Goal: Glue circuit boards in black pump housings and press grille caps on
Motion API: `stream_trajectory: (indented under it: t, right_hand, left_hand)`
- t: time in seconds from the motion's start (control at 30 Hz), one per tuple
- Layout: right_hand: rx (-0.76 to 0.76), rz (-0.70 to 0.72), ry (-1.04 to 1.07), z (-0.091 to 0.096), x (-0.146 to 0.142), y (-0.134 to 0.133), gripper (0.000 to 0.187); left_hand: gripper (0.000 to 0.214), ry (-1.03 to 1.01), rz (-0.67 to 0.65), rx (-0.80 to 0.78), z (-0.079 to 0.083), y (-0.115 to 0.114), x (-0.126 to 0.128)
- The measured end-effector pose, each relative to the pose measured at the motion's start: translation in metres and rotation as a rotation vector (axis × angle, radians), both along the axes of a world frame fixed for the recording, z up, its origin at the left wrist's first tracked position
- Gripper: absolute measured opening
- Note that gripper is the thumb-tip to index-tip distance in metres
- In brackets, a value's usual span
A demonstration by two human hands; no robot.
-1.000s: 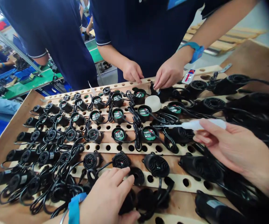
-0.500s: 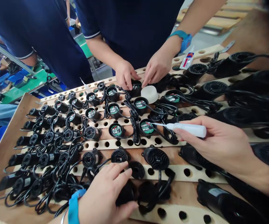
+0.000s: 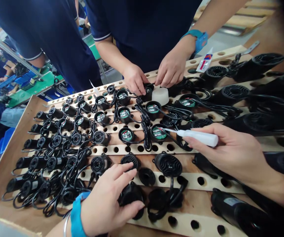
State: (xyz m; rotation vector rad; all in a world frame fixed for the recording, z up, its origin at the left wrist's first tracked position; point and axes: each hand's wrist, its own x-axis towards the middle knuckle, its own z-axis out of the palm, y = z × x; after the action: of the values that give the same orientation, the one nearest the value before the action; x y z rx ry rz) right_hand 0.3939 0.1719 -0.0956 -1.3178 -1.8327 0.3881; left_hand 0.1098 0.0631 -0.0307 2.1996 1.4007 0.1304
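Note:
My right hand grips a white glue applicator. Its thin nozzle touches a small black pump with a green label standing in the wooden rack. My left hand, with a blue wristband, curls round a black pump at the near edge of the rack, thumb under it and fingers over the top. Many more black pumps with coiled cords fill the rows to the left and beyond.
Across the rack a person in a dark shirt works with both hands on a pump next to a white cap. A small glue tube lies on the far rail. Larger black pumps crowd the right side.
The applicator's nozzle has come left and down onto the green-labelled pump. My left hand has closed round the near pump. The other person's hands have shifted onto a pump by the white cap.

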Motion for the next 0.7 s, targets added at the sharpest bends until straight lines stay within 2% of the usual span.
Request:
stream_trajectory:
  t: [0.1, 0.2, 0.33, 0.4, 0.47, 0.57, 0.7]
  right_hand:
    - [0.074, 0.035, -0.045, -0.003, -0.001, 0.000, 0.038]
    - [0.071, 0.026, -0.046, -0.006, 0.000, 0.000, 0.038]
    - [-0.079, -0.054, 0.049, -0.002, 0.001, 0.002, 0.039]
    - [-0.198, -0.120, 0.120, 0.002, 0.002, 0.005, 0.041]
    - [-0.331, -0.183, 0.218, 0.003, 0.004, 0.007, 0.045]
    - [-0.485, -0.252, 0.444, 0.001, 0.008, 0.009, 0.051]
    - [-0.554, -0.247, 0.624, -0.001, 0.014, 0.005, 0.051]
  left_hand:
    - [0.056, 0.011, -0.005, -0.014, -0.002, 0.000, 0.000]
    - [0.056, 0.018, -0.006, -0.027, -0.003, 0.000, -0.001]
    - [0.054, -0.013, 0.019, -0.036, 0.000, -0.001, 0.001]
    - [0.045, -0.045, 0.046, -0.062, 0.002, 0.004, 0.007]
    - [0.032, -0.074, 0.034, -0.106, 0.002, 0.015, 0.018]
    - [0.020, -0.070, -0.063, -0.125, -0.005, 0.044, 0.041]
    - [0.028, -0.010, -0.169, -0.094, -0.021, 0.076, 0.064]
